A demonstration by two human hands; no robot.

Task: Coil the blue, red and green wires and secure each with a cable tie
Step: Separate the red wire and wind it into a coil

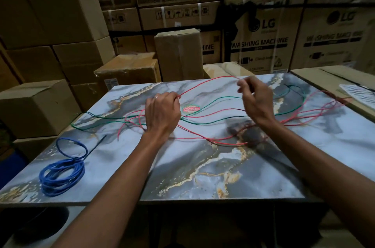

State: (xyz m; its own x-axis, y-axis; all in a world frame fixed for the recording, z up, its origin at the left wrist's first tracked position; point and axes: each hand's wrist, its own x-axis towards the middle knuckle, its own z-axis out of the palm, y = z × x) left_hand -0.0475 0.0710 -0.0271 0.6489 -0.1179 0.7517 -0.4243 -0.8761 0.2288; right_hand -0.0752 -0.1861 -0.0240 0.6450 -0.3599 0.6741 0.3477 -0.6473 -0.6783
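The red wire (205, 85) arcs in the air between my two hands, and more of it trails in loose loops across the marble slab (203, 176). My left hand (162, 111) grips the red wire at its fingertips. My right hand (255, 99), raised over the slab's far right, pinches the other end of the arc. The green wire (215, 100) lies uncoiled across the slab, from the left edge to the far right. The blue wire (60, 174) rests coiled at the slab's near left, with a dark tie (97, 144) beside it.
Cardboard boxes (50, 24) are stacked in walls behind and to the left of the slab. A smaller box (178, 53) stands just beyond the far edge. A second surface (334, 79) with a white ribbed object (357, 93) lies to the right. A round sticker (190, 109) marks the slab's middle.
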